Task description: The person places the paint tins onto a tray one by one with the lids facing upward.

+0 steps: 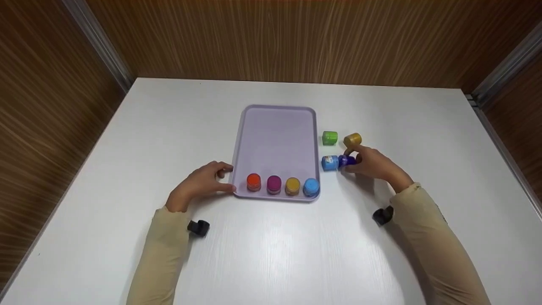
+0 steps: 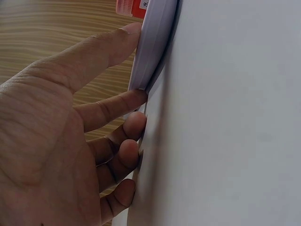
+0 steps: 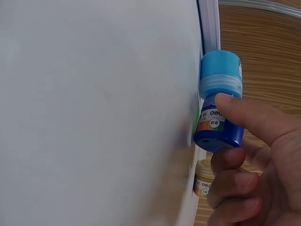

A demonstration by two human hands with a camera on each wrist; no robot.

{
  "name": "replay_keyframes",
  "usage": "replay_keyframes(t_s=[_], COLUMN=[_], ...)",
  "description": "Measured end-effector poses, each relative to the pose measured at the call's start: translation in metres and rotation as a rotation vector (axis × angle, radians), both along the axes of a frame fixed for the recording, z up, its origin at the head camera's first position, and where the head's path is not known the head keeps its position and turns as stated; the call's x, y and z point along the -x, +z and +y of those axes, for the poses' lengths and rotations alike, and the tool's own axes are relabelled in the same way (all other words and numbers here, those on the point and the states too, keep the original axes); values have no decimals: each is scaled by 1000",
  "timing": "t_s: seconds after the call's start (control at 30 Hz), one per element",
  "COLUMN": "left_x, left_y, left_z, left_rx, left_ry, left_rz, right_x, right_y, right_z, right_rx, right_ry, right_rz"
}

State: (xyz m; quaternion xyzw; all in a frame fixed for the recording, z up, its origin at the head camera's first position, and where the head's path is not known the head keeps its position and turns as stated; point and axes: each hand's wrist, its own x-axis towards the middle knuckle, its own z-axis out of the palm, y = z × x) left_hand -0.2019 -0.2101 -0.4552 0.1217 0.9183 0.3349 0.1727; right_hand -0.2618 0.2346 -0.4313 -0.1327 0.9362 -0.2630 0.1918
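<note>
My right hand [image 1: 373, 162] pinches a dark blue paint jar [image 3: 217, 127] between thumb and fingers, just right of the tray. The jar lies on its side, end to end with a light blue paint jar [image 1: 330, 163]. My left hand [image 1: 203, 179] rests at the left edge of the lilac tray [image 1: 279, 131]; its thumb and index fingertip touch the rim, and the other fingers bend loosely. Along the tray's near end, upright paint jars stand in a row: orange-red [image 1: 253, 182], magenta [image 1: 274, 184], yellow [image 1: 292, 186] and light blue [image 1: 311, 187].
Right of the tray a green jar [image 1: 330, 137] lies on its side. An ochre jar [image 1: 352, 140] lies just beyond my right fingertips. The white table [image 1: 271, 254] meets wood-grain panels [image 1: 271, 42] at the back and sides.
</note>
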Motion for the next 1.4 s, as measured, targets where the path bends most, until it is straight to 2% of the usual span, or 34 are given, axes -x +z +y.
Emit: replay_keyframes(t_s=[0.33,0.7,0.9,1.07,1.4], left_x=[1,1,1,0,0], left_y=[1,0,0,0,1], left_z=[1,-1,-2,0,1], left_rx=[6,-13,-8,-5,-9], left_ry=[-1,-5,10,14,18], left_rz=[0,1,-7,-14,-14], right_x=[-3,-11,-14,-18,-22], right_y=[10,20,26,27,26], right_z=[3,-1,-8,-14,-29], right_rx=[24,110,171,234,266], right_ry=[-6,49,16,31,19], right_rz=[-19,88,72,62,7])
